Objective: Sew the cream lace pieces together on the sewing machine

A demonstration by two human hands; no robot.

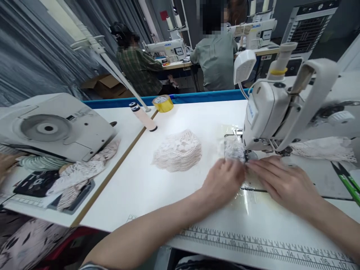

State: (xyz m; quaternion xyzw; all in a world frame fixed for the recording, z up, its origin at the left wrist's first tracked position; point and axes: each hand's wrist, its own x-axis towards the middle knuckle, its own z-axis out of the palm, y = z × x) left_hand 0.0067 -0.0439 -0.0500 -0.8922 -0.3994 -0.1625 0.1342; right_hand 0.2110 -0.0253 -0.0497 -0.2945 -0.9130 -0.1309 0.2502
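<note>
Bare L forearm, striped sleeve hem at elbow

Cream lace pile; yellow tape roll; white table.

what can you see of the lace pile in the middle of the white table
The lace pile is a low, rounded heap of cream openwork pieces, their scalloped edges layered toward the front. It rests on the white table, left of the sewing machine and apart from both hands; the left hand is nearest. Only the table touches it.
</note>
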